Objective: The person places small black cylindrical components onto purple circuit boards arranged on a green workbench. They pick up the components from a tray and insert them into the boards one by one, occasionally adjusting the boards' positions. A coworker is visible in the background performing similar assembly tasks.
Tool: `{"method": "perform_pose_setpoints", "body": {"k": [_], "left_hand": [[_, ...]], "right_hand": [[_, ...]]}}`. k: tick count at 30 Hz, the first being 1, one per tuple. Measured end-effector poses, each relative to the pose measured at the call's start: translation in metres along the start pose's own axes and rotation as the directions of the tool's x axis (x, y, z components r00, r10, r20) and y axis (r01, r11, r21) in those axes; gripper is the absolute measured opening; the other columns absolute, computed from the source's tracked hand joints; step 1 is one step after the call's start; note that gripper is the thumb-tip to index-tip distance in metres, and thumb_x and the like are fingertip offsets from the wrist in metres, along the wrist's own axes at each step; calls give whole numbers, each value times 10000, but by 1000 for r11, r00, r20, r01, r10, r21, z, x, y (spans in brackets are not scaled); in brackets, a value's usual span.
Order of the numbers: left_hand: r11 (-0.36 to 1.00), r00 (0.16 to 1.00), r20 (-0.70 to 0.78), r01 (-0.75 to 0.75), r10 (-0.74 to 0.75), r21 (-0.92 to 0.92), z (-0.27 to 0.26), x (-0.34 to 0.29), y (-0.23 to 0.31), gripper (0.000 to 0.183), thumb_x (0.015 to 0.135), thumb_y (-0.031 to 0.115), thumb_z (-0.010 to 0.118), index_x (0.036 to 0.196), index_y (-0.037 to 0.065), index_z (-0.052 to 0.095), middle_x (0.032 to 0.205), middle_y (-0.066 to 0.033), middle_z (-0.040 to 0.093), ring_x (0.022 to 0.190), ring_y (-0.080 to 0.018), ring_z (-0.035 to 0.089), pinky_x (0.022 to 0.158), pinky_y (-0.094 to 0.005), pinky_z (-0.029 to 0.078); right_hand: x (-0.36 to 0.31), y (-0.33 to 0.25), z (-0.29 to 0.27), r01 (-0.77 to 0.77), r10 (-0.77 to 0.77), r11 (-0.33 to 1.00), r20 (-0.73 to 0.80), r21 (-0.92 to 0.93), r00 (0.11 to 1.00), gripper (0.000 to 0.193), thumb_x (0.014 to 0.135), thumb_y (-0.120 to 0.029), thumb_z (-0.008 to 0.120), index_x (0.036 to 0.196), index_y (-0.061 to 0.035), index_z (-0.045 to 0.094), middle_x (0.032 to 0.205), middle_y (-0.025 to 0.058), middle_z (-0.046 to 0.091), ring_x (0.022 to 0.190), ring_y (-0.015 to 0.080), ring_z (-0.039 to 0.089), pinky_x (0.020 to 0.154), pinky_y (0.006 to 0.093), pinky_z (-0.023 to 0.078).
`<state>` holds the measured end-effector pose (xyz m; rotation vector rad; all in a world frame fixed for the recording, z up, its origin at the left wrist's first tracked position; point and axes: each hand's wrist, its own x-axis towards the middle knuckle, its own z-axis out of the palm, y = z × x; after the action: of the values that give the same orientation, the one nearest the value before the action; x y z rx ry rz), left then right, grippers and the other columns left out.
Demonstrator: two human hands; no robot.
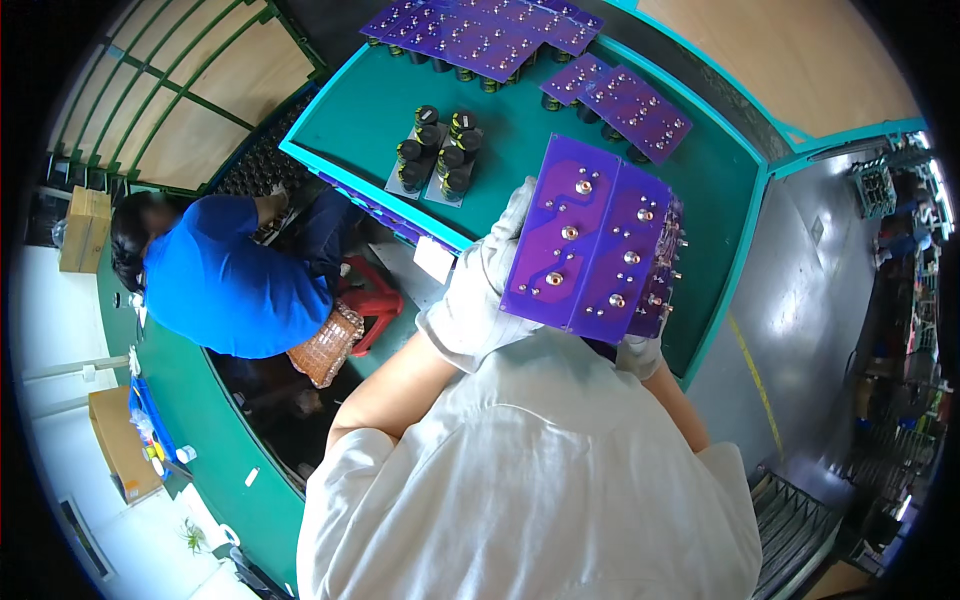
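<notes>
Two or three purple circuit boards [570, 240] with round metal terminals are held together, side by side, above the green worktable [350, 130]. My left hand [475, 300], in a white glove, is closed on their left side, its fingers partly hidden behind them. At their lower right corner is my gloved right hand [640, 355], closed there with most of its fingers out of sight. Beyond my left hand, black cylindrical capacitors [427, 115] stand in two groups on grey plates [437, 190].
More purple boards [480, 40] lie on capacitors at the table's far edge, with a smaller group [635, 110] to their right. A raised light-blue rim [735, 290] borders the table. A person in blue [235, 275] sits at the left by a red stool [378, 310].
</notes>
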<state>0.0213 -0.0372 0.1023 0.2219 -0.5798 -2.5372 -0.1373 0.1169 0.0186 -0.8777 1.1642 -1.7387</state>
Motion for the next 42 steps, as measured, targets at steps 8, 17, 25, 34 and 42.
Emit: {"method": "perform_pose_setpoints", "body": {"k": [8,17,25,34,42], "left_hand": [[894,995,-18,-83,101,440,-1,-1,-10,564,909,283,599,1422,148,407,1429,-118,436,1293,-285,464,1014,-397,454],[956,986,86,-160,143,247,-21,-15,-47,497,1022,226,359,1499,146,247,1469,-116,383,1305,-291,443,1071,-459,403],[964,981,39,-180,191,-193,-17,-20,-81,457,1019,239,306,1450,89,327,1413,-140,449,1271,-305,469,1061,-464,406],[922,929,129,-363,346,135,-14,-27,-109,433,1028,209,296,1435,68,343,1419,-138,444,1268,-281,479,1054,-460,416],[950,950,5,-313,313,4,-23,-26,-120,438,1028,214,309,1433,50,340,1423,-142,438,1275,-299,471,1061,-474,406]], "right_hand": [[-2,-11,-6,36,-36,999,-27,-7,999,577,918,-227,636,1397,-73,354,1319,79,522,1143,185,578,915,356,543],[-7,-32,-24,63,-63,998,-17,-17,998,582,908,-202,649,1392,-68,354,1314,85,525,1138,191,582,912,361,546],[-17,-51,-46,48,-48,999,39,-18,998,588,899,-180,662,1387,-64,355,1310,91,528,1134,195,586,910,365,549],[-21,-55,-72,29,-73,984,249,177,966,494,974,-137,532,1430,-81,351,1394,85,479,1212,185,533,956,364,517],[-20,-58,-77,286,-185,868,269,-406,945,681,815,-129,753,1353,-61,340,1279,89,526,1152,205,570,933,358,520]]}}
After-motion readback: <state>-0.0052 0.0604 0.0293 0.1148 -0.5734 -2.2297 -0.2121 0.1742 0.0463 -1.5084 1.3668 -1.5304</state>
